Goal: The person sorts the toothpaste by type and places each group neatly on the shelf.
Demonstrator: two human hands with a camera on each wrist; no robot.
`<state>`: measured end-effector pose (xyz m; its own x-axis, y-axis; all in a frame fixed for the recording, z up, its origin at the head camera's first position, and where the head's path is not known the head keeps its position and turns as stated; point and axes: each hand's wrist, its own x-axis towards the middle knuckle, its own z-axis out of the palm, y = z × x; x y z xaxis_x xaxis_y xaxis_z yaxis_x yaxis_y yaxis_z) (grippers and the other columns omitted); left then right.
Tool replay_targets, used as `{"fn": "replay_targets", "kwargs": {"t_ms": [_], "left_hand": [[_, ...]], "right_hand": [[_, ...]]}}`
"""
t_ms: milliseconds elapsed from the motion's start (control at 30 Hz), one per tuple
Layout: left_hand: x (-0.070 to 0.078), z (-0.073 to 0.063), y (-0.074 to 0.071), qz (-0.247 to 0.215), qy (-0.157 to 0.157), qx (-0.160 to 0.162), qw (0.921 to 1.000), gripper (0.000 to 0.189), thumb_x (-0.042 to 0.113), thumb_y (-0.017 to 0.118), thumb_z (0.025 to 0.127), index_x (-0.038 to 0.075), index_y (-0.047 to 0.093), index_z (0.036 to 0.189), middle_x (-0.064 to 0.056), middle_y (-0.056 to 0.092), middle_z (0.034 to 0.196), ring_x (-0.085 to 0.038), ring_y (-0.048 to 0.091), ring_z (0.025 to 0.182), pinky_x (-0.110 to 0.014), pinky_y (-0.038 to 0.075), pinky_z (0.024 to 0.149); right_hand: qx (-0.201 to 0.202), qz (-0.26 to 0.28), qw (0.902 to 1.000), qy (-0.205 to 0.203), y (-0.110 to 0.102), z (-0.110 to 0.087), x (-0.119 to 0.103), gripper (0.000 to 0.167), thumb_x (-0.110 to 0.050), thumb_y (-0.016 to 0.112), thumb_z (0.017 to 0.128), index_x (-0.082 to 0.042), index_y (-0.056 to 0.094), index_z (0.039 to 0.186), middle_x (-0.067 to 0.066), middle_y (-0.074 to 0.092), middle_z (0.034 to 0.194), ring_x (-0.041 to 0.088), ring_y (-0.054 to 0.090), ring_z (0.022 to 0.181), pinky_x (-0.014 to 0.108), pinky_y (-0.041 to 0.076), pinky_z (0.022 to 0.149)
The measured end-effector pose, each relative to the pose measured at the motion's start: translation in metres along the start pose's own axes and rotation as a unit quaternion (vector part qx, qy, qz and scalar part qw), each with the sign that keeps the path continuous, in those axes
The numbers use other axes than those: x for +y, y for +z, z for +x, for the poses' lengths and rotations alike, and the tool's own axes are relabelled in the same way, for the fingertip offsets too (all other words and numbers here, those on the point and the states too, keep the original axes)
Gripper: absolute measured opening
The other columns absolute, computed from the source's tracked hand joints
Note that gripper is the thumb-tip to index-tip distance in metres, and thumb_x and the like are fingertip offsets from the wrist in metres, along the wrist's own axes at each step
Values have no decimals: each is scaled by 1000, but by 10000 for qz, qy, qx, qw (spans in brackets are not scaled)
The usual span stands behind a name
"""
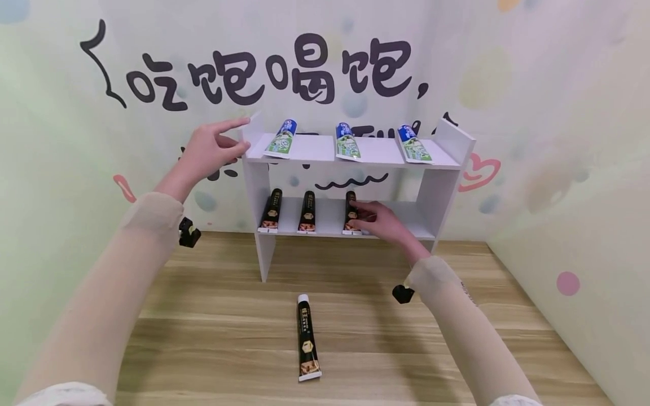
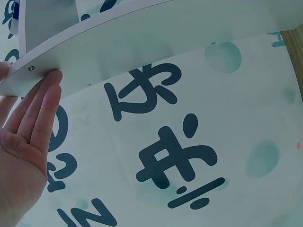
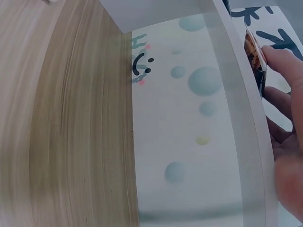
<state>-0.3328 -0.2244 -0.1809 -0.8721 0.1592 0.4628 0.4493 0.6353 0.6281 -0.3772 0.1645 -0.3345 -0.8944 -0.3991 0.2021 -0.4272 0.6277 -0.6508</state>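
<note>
My left hand (image 1: 210, 149) is at the upper left corner of a white two-tier shelf (image 1: 307, 148). In the left wrist view its fingers (image 2: 40, 106) lie along the outside of the side panel (image 2: 156, 40), while another fingertip shows past the panel's edge. On the lower tier my right hand (image 1: 381, 223) pinches a black toothpaste tube (image 1: 350, 214), the rightmost of three there. The right wrist view shows the thumb at the tube's flat crimped end (image 3: 255, 56). Two more black tubes, the left one (image 1: 271, 211) and the middle one (image 1: 307, 212), lie with crimped ends forward.
Three blue-and-green toothpaste tubes (image 1: 347, 141) lie spaced along the upper tier. Another black tube (image 1: 307, 338) with a white cap lies on the wood-grain table (image 1: 228, 338) before the shelf. A patterned wall (image 1: 152, 34) with black lettering stands behind.
</note>
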Motion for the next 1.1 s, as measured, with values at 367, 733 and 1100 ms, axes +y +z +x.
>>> {"fn": "replay_targets", "kwargs": {"t_ms": [367, 733, 1100], "left_hand": [[-1, 2, 1, -45, 27, 4, 10000, 55, 25, 66, 94, 24, 50, 146, -28, 66, 125, 12, 63, 73, -11, 55, 64], [-1, 1, 1, -90, -8, -52, 9999, 57, 24, 66, 94, 24, 48, 147, -22, 58, 139, 11, 63, 79, -12, 57, 66], [-2, 2, 1, -79, 10, -21, 10000, 56, 25, 66, 94, 21, 49, 147, -28, 64, 127, 10, 64, 74, -13, 56, 65]], "right_hand": [[-62, 22, 9999, 83, -1, -1, 0, 62, -36, 69, 91, -22, 48, 148, 14, 51, 142, 31, 58, 121, 48, 49, 104], [-45, 45, 10000, -5, -1, 0, 2, 61, -35, 70, 91, -20, 49, 147, 14, 54, 141, 31, 59, 119, 48, 50, 102], [391, 26, 9992, -125, -2, -8, -5, 58, -44, 64, 94, -18, 51, 144, 11, 55, 135, 28, 56, 123, 48, 50, 104]]}}
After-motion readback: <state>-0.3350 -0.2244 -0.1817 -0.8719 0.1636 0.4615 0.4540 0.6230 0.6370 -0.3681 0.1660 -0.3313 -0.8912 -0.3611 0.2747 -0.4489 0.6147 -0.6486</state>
